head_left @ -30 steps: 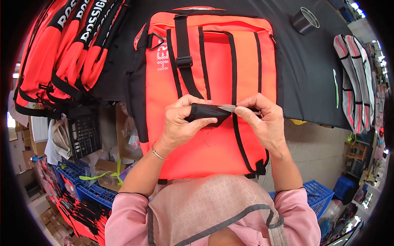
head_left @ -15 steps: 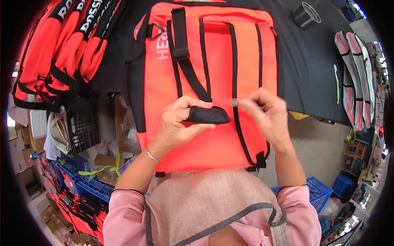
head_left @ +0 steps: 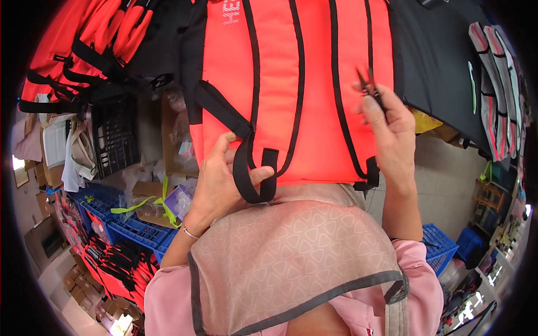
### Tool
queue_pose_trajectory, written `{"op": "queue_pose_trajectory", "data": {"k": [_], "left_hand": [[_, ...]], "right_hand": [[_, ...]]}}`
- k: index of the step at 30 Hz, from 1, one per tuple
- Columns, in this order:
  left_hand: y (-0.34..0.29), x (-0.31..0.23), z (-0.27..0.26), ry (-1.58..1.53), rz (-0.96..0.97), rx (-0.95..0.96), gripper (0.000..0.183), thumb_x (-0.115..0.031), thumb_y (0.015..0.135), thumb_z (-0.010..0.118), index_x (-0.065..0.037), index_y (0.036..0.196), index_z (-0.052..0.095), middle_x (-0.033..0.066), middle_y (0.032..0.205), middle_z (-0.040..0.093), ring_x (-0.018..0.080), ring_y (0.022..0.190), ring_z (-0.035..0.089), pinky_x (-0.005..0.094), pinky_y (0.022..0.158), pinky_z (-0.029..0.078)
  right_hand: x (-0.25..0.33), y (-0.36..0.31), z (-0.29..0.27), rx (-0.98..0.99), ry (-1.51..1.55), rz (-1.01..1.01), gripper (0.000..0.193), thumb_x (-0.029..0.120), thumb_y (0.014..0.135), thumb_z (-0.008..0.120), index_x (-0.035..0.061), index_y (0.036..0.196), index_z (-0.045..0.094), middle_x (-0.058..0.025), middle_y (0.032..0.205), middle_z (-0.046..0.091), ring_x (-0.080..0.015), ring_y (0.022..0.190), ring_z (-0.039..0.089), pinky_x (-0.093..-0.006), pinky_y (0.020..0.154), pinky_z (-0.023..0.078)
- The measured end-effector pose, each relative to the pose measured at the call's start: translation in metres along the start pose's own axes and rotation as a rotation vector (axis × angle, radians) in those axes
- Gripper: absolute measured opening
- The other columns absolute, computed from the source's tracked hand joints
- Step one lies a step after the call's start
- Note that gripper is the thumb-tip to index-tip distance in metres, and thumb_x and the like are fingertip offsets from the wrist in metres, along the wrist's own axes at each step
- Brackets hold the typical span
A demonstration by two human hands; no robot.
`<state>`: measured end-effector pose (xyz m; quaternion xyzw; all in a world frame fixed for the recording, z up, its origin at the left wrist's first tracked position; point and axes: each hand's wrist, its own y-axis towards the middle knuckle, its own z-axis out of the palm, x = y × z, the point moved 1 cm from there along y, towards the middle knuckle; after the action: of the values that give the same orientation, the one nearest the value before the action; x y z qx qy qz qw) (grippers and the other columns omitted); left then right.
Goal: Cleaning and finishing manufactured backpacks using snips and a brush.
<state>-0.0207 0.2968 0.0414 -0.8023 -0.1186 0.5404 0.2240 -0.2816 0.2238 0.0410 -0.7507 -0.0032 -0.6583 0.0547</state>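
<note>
A bright coral-red backpack with black-edged shoulder straps lies on a black-covered table, its lower edge toward me. By its lower left corner, my left hand holds a black webbing strap that bends into a loop, with my thumb pressed on it. The strap's short end rests against the red fabric. Over the right shoulder strap, my right hand grips small dark thread snips, blades pointing up and apart from the webbing.
Several red and black bags are piled at the far left. Grey panels with red stripes and a thin white-green tool lie at the right. Blue crates stand below the table on both sides. Beige patterned cloth covers my front.
The backpack sits higher in view. My left hand has moved down and left, from a folded strap end to the looped webbing. My right hand has risen with the snips, away from the left.
</note>
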Motion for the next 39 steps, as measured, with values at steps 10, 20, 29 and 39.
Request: {"op": "queue_pose_trajectory", "data": {"k": [10, 20, 29, 39], "left_hand": [[0.005, 0.018, 0.018, -0.727, 0.032, 0.113, 0.058, -0.005, 0.083, 0.079, 0.004, 0.133, 0.049, 0.0080, 0.106, 0.069, 0.0121, 0.088, 0.066, 0.0260, 0.078, 0.053], [0.025, 0.017, 0.032, -0.785, 0.057, 0.299, 0.035, -0.004, 0.088, 0.072, 0.002, 0.121, 0.062, 0.0062, 0.113, 0.068, 0.0111, 0.098, 0.064, 0.0271, 0.084, 0.053], [0.035, 0.021, 0.041, -1.105, -0.107, 0.415, 0.030, -0.026, 0.100, 0.060, -0.002, 0.118, 0.064, 0.0063, 0.109, 0.070, 0.0128, 0.093, 0.067, 0.0271, 0.079, 0.056], [0.041, 0.016, 0.052, -1.062, -0.099, 0.326, 0.025, -0.021, 0.102, 0.054, 0.001, 0.106, 0.064, 0.0132, 0.097, 0.070, 0.0205, 0.084, 0.072, 0.0306, 0.072, 0.063]], "right_hand": [[-0.008, -0.014, 0.045, 0.085, -0.022, 0.123, 0.033, 0.014, 0.087, 0.076, 0.0005, 0.111, 0.059, 0.0050, 0.081, 0.051, -0.0020, 0.064, 0.035, -0.0198, 0.058, 0.033], [-0.015, 0.022, 0.060, -0.069, 0.188, 0.043, 0.022, 0.013, 0.089, 0.072, 0.0003, 0.102, 0.058, 0.0069, 0.073, 0.048, -0.0022, 0.065, 0.042, -0.0209, 0.057, 0.035], [-0.027, 0.030, 0.040, -0.324, -0.190, -0.260, 0.039, 0.018, 0.080, 0.080, 0.0028, 0.110, 0.061, -0.0063, 0.089, 0.061, -0.0135, 0.080, 0.060, -0.0298, 0.070, 0.050], [0.011, 0.000, 0.036, 0.297, -0.396, -0.520, 0.015, 0.001, 0.074, 0.078, 0.0005, 0.083, 0.065, -0.0045, 0.073, 0.055, -0.0177, 0.066, 0.057, -0.0324, 0.058, 0.045]]}}
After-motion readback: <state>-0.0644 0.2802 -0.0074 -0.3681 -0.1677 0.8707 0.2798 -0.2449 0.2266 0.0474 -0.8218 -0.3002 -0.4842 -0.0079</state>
